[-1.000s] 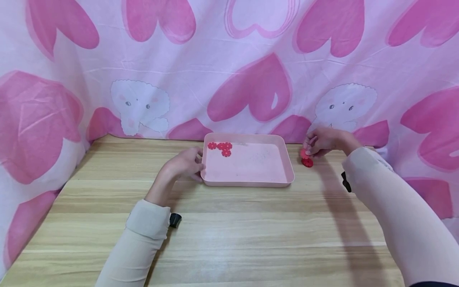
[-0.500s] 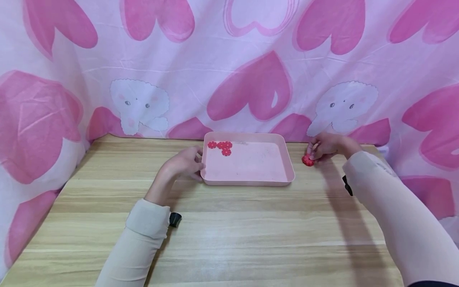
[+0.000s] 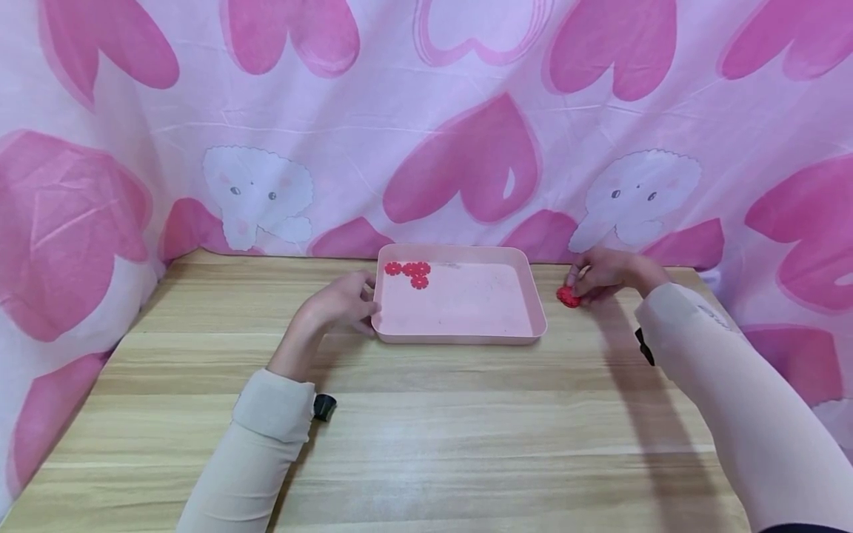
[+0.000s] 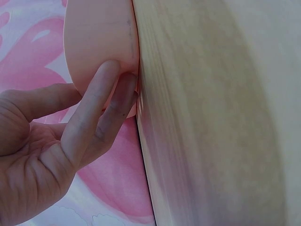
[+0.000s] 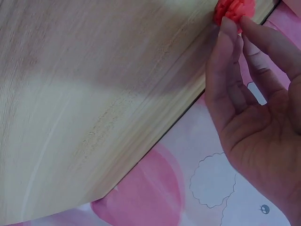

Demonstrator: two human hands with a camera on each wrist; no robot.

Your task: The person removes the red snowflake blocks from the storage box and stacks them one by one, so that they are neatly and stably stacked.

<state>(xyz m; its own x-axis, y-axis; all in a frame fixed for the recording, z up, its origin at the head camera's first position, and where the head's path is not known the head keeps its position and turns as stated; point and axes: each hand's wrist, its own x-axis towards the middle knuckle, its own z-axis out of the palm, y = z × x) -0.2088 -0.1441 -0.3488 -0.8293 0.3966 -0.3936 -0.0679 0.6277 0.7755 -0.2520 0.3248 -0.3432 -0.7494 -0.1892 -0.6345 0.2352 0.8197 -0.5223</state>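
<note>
My left hand (image 3: 343, 302) touches the left end of a shallow pink tray (image 3: 460, 341); in the left wrist view its fairly straight fingers (image 4: 90, 110) lie against the tray's outer wall. Several red flower-shaped discs (image 3: 419, 283) lie inside, at the tray's far left corner. To the right of the tray, my right hand (image 3: 605, 272) pinches a red flower-shaped disc (image 5: 240, 8) between thumb and fingertip. That disc is at a small stack of like red discs (image 3: 569, 297) on the table, partly cut off by the right wrist view's top edge.
The wooden table (image 3: 426, 437) ends at a pink heart-patterned cloth (image 3: 460, 163) hanging right behind the tray. A black wrist-worn piece (image 3: 324, 407) shows beside the left cuff, another (image 3: 644, 346) beside the right.
My right hand has lowered a separately held red disc down to the one on the table, so they now overlap, and shifted slightly. The left hand and tray have stayed put.
</note>
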